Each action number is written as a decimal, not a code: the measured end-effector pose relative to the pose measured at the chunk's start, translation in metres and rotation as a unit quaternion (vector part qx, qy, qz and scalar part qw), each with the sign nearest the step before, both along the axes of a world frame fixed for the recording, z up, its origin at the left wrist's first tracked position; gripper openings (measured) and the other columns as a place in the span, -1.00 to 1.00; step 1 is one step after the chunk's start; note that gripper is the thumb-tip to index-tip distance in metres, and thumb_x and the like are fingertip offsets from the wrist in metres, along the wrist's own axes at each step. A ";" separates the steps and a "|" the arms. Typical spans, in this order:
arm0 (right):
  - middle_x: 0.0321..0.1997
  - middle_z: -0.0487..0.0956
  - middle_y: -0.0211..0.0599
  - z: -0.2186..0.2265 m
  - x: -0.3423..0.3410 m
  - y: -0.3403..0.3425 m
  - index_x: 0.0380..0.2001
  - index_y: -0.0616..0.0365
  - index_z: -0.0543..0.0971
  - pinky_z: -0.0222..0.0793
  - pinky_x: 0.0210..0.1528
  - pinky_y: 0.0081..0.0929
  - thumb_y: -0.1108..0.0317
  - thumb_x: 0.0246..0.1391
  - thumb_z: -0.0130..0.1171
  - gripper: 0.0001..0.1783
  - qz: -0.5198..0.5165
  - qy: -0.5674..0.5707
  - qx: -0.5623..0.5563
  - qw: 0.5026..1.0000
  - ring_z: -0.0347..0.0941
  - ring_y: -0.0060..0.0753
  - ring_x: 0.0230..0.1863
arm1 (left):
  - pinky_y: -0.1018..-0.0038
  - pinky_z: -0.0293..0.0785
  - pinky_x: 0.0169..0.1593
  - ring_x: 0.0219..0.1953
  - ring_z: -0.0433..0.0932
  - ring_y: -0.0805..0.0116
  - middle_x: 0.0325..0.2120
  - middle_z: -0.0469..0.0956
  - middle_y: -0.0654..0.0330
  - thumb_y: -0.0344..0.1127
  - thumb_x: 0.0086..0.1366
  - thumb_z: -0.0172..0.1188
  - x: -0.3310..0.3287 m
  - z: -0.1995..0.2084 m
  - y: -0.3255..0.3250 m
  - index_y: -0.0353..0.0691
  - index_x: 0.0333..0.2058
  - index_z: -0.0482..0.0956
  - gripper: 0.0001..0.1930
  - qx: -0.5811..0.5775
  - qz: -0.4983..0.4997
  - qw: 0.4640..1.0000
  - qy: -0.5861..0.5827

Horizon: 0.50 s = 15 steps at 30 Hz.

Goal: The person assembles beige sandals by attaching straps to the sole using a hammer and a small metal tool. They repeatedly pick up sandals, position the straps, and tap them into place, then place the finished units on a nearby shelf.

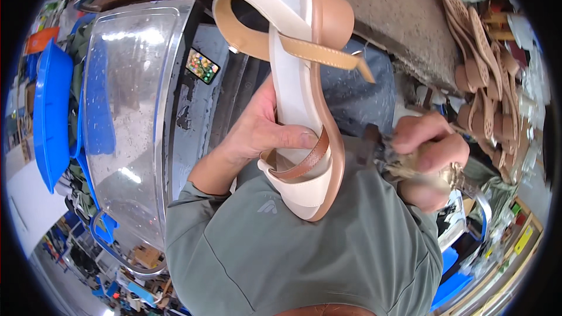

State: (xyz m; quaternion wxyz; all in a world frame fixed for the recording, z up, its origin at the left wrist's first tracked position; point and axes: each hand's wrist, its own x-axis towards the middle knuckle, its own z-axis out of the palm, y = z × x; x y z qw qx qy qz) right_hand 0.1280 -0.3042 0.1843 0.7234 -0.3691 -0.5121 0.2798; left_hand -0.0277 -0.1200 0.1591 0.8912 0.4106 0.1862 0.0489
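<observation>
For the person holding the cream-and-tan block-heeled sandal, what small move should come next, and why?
Probably bring the blurred, straw-coloured, brush-like tool to the sandal: the right hand holds it nearby, apparently not touching, while the left hand grips the sandal with its tan sole edge facing the tool.

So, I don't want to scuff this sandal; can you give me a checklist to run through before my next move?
1. Left hand has hold of the sandal: ok, its thumb lies on the insole by the brown strap.
2. Right hand has hold of the bristly thing: ok, the fingers are curled around it.
3. Bristly thing apart from the sandal: ok, a gap shows between them.
4. Ankle strap clear of the insole: not ok, it crosses over it near the heel.
5. Bristly thing clean: cannot tell, it is blurred.
</observation>
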 end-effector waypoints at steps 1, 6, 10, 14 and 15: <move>-0.24 0.47 0.14 0.000 -0.007 0.004 -0.25 0.26 0.41 0.47 -0.19 -0.41 0.39 -0.19 0.33 -0.59 0.001 0.023 -0.005 1.000 0.50 -0.22 -0.31 | 0.57 0.41 -0.28 -0.34 0.47 0.42 -0.33 0.39 0.17 -0.27 -0.28 0.49 -0.001 0.002 -0.001 -0.28 -0.01 0.22 -0.17 0.007 0.002 1.000 0.002; -0.23 0.48 0.17 -0.001 -0.010 0.007 -0.22 0.31 0.40 0.47 -0.18 -0.36 0.46 -0.16 0.29 -0.60 0.028 0.004 -0.004 1.000 0.50 -0.20 -0.27 | 0.55 0.43 -0.29 -0.34 0.51 0.39 -0.33 0.40 0.15 -0.23 -0.30 0.52 -0.006 0.002 -0.003 -0.31 0.00 0.23 -0.14 0.040 0.022 0.999 -0.013; -0.25 0.50 0.17 0.008 -0.019 0.002 -0.24 0.35 0.43 0.48 -0.22 -0.38 0.43 -0.18 0.29 -0.61 0.006 0.045 -0.041 0.998 0.52 -0.21 -0.30 | 0.54 0.42 -0.26 -0.31 0.49 0.41 -0.31 0.41 0.16 -0.21 -0.27 0.52 -0.005 0.009 -0.004 -0.29 0.00 0.24 -0.15 0.060 0.025 0.998 -0.025; -0.32 0.53 0.16 0.012 -0.022 0.002 -0.32 0.39 0.47 0.51 -0.34 -0.44 0.44 -0.23 0.26 -0.65 0.002 0.052 -0.075 0.996 0.53 -0.24 -0.43 | 0.45 0.27 0.07 0.02 0.30 0.46 -0.02 0.29 0.23 -0.43 -0.18 0.45 -0.011 0.016 0.001 -0.24 0.20 0.00 -0.01 0.079 -0.023 0.996 -0.036; -0.33 0.54 0.16 0.015 -0.023 0.002 -0.34 0.40 0.48 0.51 -0.37 -0.45 0.44 -0.24 0.25 -0.67 -0.001 0.056 -0.088 0.995 0.53 -0.25 -0.46 | 0.44 0.27 0.07 0.03 0.29 0.46 -0.02 0.29 0.23 -0.44 -0.17 0.44 -0.011 0.020 -0.001 -0.24 0.20 -0.01 -0.01 0.078 -0.023 0.996 -0.034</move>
